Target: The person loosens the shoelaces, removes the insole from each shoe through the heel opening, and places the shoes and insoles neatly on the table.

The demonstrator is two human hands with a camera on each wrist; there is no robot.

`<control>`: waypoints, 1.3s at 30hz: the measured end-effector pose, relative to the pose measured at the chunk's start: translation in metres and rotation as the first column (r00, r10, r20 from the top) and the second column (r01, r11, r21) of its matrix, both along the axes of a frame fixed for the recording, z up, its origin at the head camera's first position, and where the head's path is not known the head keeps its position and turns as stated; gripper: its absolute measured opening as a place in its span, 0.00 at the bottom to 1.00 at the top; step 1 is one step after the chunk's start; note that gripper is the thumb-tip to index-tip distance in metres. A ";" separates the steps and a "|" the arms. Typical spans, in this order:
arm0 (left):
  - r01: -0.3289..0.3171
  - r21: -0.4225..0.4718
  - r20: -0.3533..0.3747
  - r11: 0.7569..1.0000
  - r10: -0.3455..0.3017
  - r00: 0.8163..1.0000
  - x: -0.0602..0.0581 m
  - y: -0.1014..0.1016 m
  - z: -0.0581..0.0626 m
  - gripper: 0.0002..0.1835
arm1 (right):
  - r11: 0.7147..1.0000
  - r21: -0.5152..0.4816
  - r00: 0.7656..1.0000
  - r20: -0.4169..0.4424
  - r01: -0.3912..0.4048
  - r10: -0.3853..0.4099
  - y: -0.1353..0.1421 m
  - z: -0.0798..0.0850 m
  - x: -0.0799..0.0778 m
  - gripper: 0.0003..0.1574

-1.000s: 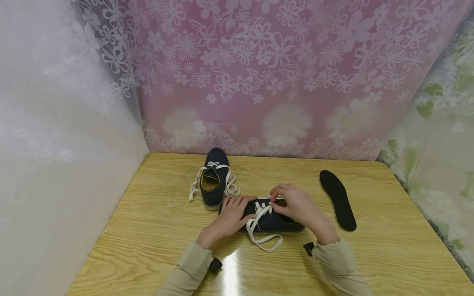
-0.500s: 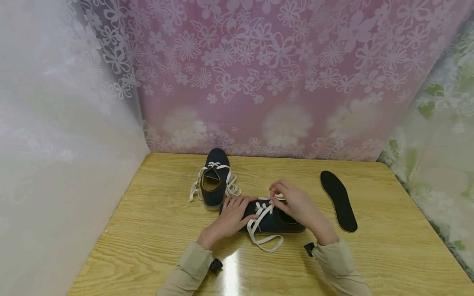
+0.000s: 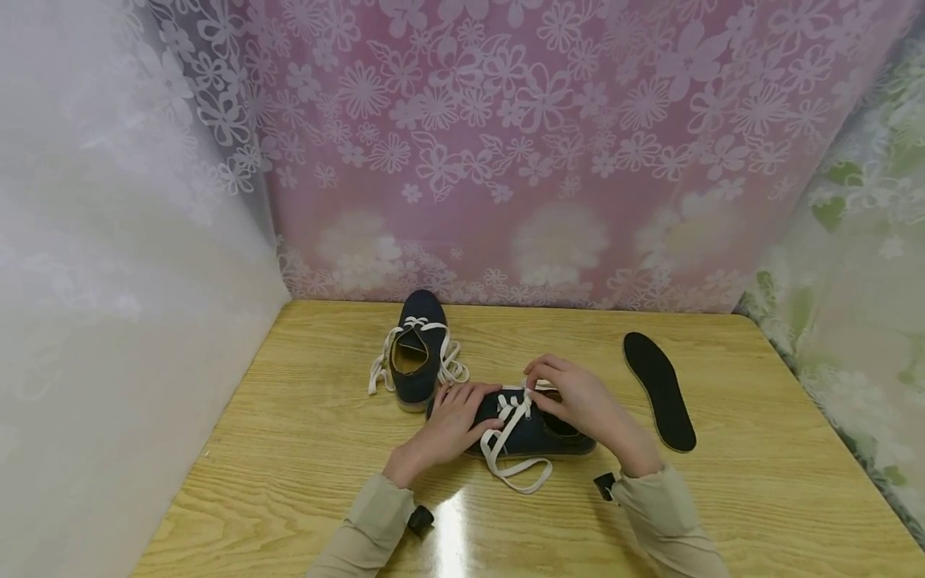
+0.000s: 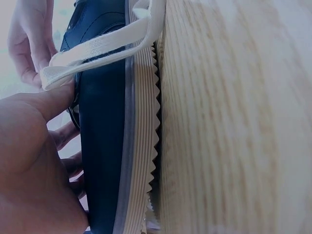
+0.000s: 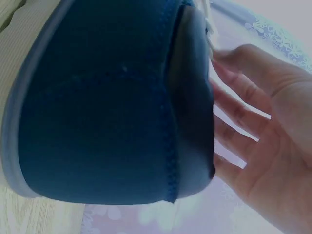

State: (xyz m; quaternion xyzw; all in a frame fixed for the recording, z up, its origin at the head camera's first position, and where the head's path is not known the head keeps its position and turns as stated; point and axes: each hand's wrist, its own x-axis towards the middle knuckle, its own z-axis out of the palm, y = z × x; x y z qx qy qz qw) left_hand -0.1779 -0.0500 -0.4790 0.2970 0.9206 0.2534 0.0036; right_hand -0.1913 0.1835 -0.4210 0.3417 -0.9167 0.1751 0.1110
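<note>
A navy lace-up shoe [image 3: 535, 437] lies on the table in the head view, toe to the left. Across its toe end rests my left hand [image 3: 454, 421], holding the shoe with fingers over the top and the thumb toward the laces. My right hand [image 3: 578, 397] pinches the white shoelace [image 3: 514, 422] between thumb and forefinger at the top eyelets, above the shoe opening. One long lace end loops down over the near side onto the table. The left wrist view shows the ridged sole [image 4: 141, 126]; the heel [image 5: 97, 141] fills much of the right wrist view.
Behind and to the left stands a second navy shoe [image 3: 425, 387], its white laces loose on both sides. A black insole [image 3: 659, 391] lies to the right on the wooden table [image 3: 303, 449]. Flowered curtains [image 3: 448, 160] hang around the back and sides.
The right hand's fingers have risen slightly with the pinched lace. The left hand and the shoe stay in place.
</note>
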 end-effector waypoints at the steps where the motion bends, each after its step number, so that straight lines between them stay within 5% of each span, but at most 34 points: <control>1: -0.001 0.002 -0.002 1.000 0.001 1.000 0.000 0.000 0.000 0.30 | 1.000 -0.002 1.000 -0.026 -0.001 0.001 0.000 -0.001 -0.001 0.05; 13: 0.004 0.005 -0.009 1.000 -0.004 1.000 -0.001 -0.001 -0.002 0.30 | 0.999 0.031 0.976 -0.219 0.025 -0.017 -0.003 -0.008 -0.005 0.07; 22: -0.002 -0.006 -0.004 1.000 0.002 1.000 -0.003 -0.001 -0.003 0.31 | 0.999 -0.004 0.998 0.032 0.048 -0.048 0.001 -0.005 -0.001 0.06; 28: -0.002 0.001 0.000 1.000 0.002 1.000 -0.004 -0.003 -0.003 0.30 | 1.000 -0.008 0.997 0.083 0.000 0.001 0.001 0.000 -0.002 0.06; 33: 0.000 0.006 -0.004 1.000 0.000 1.000 -0.005 -0.003 -0.003 0.30 | 1.000 -0.022 0.999 -0.039 0.017 -0.018 0.001 0.001 -0.005 0.07; 39: 0.009 0.014 0.000 1.000 -0.009 1.000 -0.004 -0.002 -0.003 0.30 | 0.995 -0.009 0.970 -0.221 0.103 -0.102 0.001 -0.002 -0.007 0.07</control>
